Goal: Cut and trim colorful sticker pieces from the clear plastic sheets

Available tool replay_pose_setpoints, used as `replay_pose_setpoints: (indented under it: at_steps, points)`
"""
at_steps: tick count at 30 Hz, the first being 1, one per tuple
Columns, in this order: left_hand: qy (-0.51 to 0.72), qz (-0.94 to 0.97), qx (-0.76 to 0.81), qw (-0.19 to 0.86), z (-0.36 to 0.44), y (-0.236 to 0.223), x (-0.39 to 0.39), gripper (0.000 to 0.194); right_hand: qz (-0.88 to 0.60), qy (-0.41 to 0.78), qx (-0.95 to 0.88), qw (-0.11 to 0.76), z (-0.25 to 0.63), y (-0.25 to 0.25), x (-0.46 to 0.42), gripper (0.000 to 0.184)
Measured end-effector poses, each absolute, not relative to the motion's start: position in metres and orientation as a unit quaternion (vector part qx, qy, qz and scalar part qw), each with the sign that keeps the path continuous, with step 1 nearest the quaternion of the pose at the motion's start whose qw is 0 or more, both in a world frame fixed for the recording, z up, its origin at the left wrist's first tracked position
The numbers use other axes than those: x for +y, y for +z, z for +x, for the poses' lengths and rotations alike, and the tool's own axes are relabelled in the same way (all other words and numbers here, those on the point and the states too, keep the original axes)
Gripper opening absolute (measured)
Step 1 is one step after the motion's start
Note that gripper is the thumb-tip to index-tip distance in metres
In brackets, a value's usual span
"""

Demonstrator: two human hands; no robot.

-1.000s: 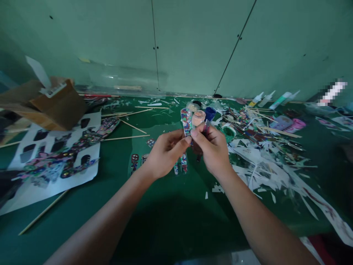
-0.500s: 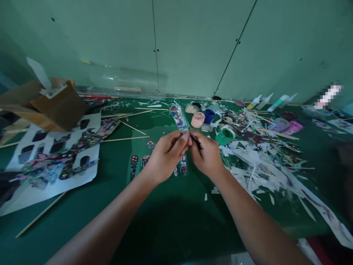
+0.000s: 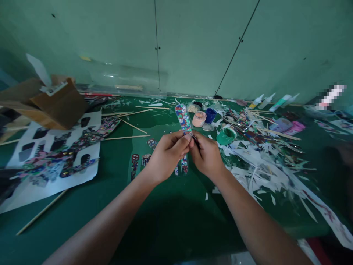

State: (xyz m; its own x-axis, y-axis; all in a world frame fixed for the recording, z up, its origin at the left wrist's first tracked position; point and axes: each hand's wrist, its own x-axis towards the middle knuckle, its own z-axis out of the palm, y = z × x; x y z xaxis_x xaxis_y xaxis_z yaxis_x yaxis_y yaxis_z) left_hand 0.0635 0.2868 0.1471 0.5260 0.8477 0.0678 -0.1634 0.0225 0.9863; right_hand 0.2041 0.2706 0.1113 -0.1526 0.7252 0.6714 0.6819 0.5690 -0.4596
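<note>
My left hand (image 3: 172,152) pinches a narrow, brightly patterned strip (image 3: 183,117) with a rounded upper end and a clear plastic edge. The strip points up and away from me. Close beside it, my right hand (image 3: 206,151) is closed around small scissors (image 3: 194,138); most of them is hidden by the fingers, with a dark part and a thin tip showing at the strip's lower right side. Below the hands, a clear plastic sheet (image 3: 140,134) lies on the green table with several patterned cutouts (image 3: 134,163) on it.
Paint pots, one peach (image 3: 199,118), one blue (image 3: 210,115) and one green (image 3: 226,135), stand beyond my right hand. White paper scraps (image 3: 256,180) cover the right side. At left are a cardboard box (image 3: 55,106), a printed sheet (image 3: 82,184) and wooden sticks (image 3: 41,212).
The clear margin along the strip's right side looks narrower, and the strip sits slightly further right. Both hands stay together in nearly the same place; the whole view has shifted slightly.
</note>
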Motion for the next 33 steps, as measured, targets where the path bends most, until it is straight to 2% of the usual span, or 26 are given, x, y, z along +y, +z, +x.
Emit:
replay_pose_setpoints:
  at_steps: [18, 25, 33]
  points:
    - [0.344, 0.604, 0.289, 0.658, 0.0588, 0.1485, 0.2891, 0.029, -0.478, 0.041, -0.776, 0.408, 0.208, 0.1105, 0.2725, 0.021]
    - [0.365, 0.59, 0.298, 0.655, 0.0589, 0.1465, 0.2899, 0.026, -0.499, 0.086, -0.683, 0.527, 0.2044, 0.1147, 0.2705, 0.023]
    - [0.364, 0.623, 0.3, 0.625, 0.0579, 0.1489, 0.2889, 0.027, -0.458, 0.056, -0.747, 0.478, 0.2041, 0.1113, 0.2714, 0.016]
